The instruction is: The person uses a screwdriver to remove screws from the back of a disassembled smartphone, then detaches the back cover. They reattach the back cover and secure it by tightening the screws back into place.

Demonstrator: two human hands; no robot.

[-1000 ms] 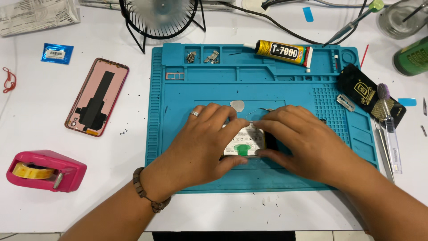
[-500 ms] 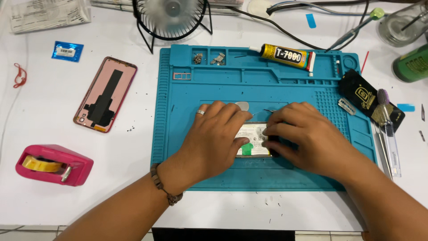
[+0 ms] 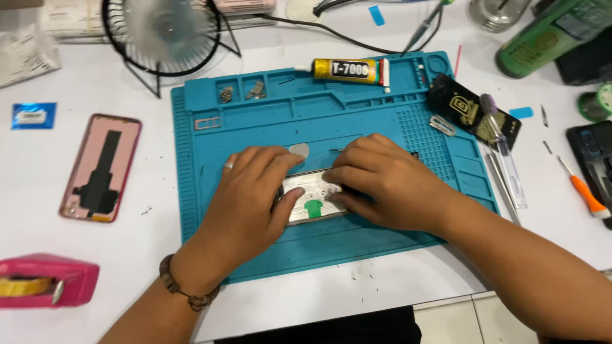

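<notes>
While curled, both hands (image 3: 255, 191) on phone (image 3: 313, 202).

Matt rubber, glossy plastic, bare metal

The mat (image 3: 255, 121) looks matt blue rubber; the phone (image 3: 312, 202) under both hands shows silvery metal; the back cover (image 3: 102, 167) is glossy pink; the fan (image 3: 162, 28) is black wire.

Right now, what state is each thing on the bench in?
Left hand: flat, pressing on the phone.
Right hand: pressing the phone's other end.
Phone: back open, silver inside with a green tab showing.
Pink back cover: off, lying beside the blue mat.
Glue tube: capped, lying down.
Fan: upright; spinning cannot be told.
</notes>
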